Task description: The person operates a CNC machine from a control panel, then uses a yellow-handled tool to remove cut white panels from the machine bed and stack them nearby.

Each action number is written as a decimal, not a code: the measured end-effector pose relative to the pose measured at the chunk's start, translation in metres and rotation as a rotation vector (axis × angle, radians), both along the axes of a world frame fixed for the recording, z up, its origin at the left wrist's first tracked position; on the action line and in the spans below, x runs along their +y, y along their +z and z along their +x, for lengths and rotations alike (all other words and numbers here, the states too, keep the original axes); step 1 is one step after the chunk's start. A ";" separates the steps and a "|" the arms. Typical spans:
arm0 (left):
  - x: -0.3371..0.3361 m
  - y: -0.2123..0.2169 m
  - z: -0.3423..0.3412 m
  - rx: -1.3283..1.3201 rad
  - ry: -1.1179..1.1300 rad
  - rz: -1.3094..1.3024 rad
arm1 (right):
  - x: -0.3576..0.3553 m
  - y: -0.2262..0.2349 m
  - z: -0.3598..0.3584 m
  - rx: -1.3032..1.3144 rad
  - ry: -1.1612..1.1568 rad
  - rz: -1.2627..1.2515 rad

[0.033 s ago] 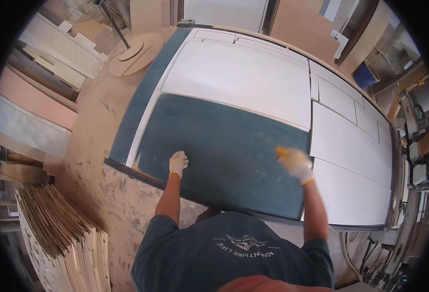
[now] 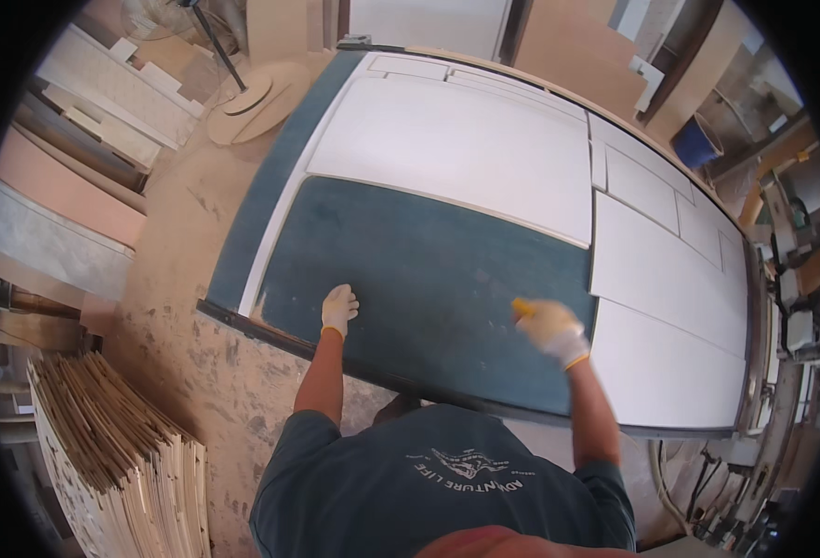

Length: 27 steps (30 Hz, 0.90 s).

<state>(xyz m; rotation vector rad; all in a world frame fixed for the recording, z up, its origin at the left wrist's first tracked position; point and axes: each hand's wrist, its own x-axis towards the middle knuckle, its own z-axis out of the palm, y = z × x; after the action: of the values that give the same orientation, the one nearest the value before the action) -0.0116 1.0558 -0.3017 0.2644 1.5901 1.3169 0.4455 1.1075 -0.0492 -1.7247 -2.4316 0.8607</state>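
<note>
My left hand [image 2: 339, 309], in a white glove with a yellow cuff, is over the near left part of the dark green tabletop [image 2: 410, 251]. Its fingers are curled closed, and anything inside them is hidden. My right hand [image 2: 553, 335], gloved the same way and blurred by motion, grips a small yellow tool [image 2: 522, 307] over the right part of the green surface. The tool's exact kind is too blurred to make out. Beyond the bare green area lies a large white panel [image 2: 456, 153]. More white panels [image 2: 670, 363] lie to the right of my right hand.
A narrow white strip [image 2: 278, 242] runs along the table's left side. At lower left stands a stack of thin boards [image 2: 117, 456]. A stand fan's round base [image 2: 247, 102] is on the floor at far left. A blue bucket [image 2: 696, 141] stands beyond the table's right end.
My right hand has swung left and slightly nearer to me with the yellow tool. My left hand stays almost where it was.
</note>
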 end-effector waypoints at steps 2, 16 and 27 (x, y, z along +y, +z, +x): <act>0.000 0.009 0.004 -0.130 -0.096 0.034 | -0.066 -0.019 -0.013 0.038 0.087 -0.244; -0.162 0.039 0.392 -0.022 -1.304 -0.179 | -0.428 -0.095 0.310 -0.194 -1.242 -0.153; -0.343 0.074 0.802 0.118 -2.241 0.022 | -0.674 -0.090 0.494 -0.177 -1.808 -0.084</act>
<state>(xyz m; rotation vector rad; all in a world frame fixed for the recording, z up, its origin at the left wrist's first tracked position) 0.7904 0.7130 -0.2274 1.5075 0.4639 -0.4882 0.9390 0.4337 -0.1390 -2.8115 -0.1059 0.4062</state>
